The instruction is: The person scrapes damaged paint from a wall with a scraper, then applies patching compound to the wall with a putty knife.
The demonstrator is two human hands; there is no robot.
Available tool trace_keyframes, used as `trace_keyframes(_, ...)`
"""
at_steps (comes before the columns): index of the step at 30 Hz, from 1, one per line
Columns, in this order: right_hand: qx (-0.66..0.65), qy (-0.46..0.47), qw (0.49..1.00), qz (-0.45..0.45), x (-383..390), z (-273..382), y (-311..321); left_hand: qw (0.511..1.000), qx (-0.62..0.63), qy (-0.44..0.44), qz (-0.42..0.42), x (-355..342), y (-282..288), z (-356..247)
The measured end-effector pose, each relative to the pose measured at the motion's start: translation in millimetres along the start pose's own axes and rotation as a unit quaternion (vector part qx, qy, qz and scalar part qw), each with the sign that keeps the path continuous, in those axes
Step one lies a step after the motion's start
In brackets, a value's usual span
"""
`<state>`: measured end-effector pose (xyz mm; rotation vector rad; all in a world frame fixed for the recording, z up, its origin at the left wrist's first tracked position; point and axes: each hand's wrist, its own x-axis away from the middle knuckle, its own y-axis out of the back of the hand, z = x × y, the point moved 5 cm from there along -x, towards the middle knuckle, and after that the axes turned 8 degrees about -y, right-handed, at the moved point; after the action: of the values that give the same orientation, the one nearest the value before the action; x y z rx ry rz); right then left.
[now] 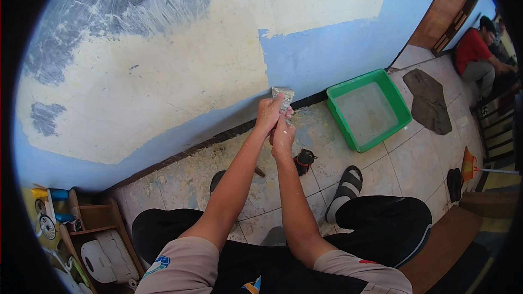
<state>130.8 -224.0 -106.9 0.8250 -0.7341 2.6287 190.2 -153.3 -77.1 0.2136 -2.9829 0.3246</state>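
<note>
Both my hands are closed together on a scraper (283,95) with a paint-flecked wide blade, held against or very close to the lower wall. My left hand (267,111) is higher on it, near the blade; my right hand (283,136) grips just below. The wall (180,71) has blue paint, large cream patches and grey scuffed areas at upper left. Below my hands, paint flakes lie on the tiled floor (278,190), with a small black object with red trim (304,160) and a short dark brown piece (260,172). My feet in dark sandals flank them.
A green basin (401,93) holding cloudy liquid and a brown cloth (427,103) lie right. Another person (474,49) in red sits beyond, near a doorway. An orange broom (468,163), dark shoes (454,185) and railing are at far right. A wooden shelf (92,207) stands lower left.
</note>
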Motion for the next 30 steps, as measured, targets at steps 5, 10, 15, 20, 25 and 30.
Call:
trace_keyframes(5, 0.0, -0.008, 1.0, 0.007, 6, 10, 0, 1.0, 0.008, 0.007, -0.004, -3, 1, 6)
trace_keyframes(10, -0.007, -0.03, 1.0, 0.0, 5, 8, 3, 1.0, -0.002, 0.011, 0.004, -2, -4, 4)
trace_keyframes(15, 0.117, -0.017, 0.992, 0.054, -12, 25, 20, 0.996, -0.083, 0.009, 0.026, 2, 0, 2)
trace_keyframes(20, 0.207, 0.017, 0.976, 0.067, -19, 50, 33, 0.964, -0.213, 0.094, 0.126, 22, 12, -17)
trace_keyframes(25, 0.2, -0.019, 0.976, 0.081, -13, 46, 34, 0.923, -0.32, 0.123, 0.173, 32, 60, -38)
trace_keyframes(30, 0.156, 0.054, 0.983, 0.081, -11, 47, 22, 0.902, -0.366, 0.048, 0.224, 34, 76, -52)
